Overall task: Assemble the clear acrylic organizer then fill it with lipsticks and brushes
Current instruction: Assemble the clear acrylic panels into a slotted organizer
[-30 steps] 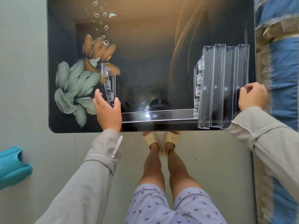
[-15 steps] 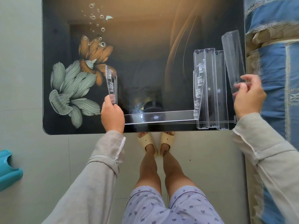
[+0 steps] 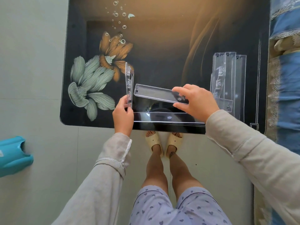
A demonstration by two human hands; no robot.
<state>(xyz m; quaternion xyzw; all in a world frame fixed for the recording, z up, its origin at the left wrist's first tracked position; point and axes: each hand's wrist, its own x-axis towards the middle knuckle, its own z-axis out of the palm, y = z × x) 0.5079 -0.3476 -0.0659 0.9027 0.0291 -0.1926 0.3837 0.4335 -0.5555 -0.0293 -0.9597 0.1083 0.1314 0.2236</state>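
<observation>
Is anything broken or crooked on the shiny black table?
Nothing looks broken. The flat clear acrylic strip in the right hand is tilted and seems not yet joined to the upright clear side panel that the left hand holds. The spare clear strips at the right lie a bit unevenly stacked.

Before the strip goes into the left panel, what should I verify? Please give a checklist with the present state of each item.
1. Left hand grips the left panel, upright: ok.
2. Right hand pinches the strip at its right end: ok.
3. Strip level with a slot in the panel: not ok, it is tilted.
4. Strip end touching the panel: cannot tell.
5. Spare strips out of the path: ok, they are off to the right.
</observation>
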